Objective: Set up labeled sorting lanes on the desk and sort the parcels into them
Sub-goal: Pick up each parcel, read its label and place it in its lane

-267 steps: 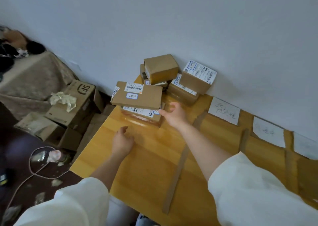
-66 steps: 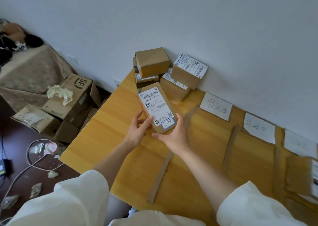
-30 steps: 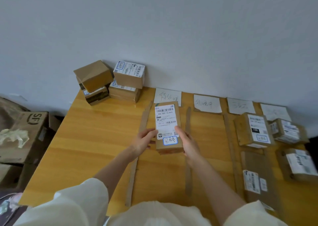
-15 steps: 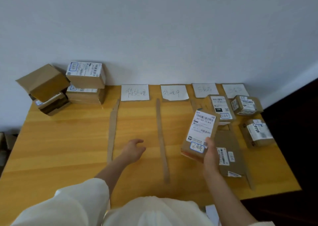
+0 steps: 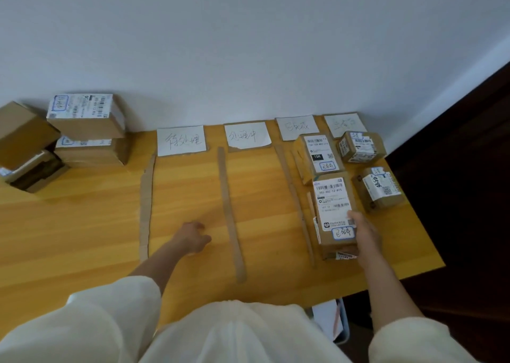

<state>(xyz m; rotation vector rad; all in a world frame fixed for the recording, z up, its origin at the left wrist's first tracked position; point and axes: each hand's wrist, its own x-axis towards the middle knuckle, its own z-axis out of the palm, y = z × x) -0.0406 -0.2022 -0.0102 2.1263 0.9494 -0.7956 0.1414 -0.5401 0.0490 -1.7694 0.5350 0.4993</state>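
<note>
While the right hand (image 5: 365, 235) grasps the parcel (image 5: 335, 210) (label up), the left hand (image 5: 193, 237) rests released.

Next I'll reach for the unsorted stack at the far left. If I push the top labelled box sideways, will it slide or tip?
Probably slide: the top labelled box is squat and wide, resting flat on the lower box. Plain cardboard on cardboard should drag somewhat. It already overhangs slightly, so a long push could drop it off the edge.

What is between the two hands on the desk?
In the head view, two cardboard strips on bare desk lie between the left hand and right hand.
</note>
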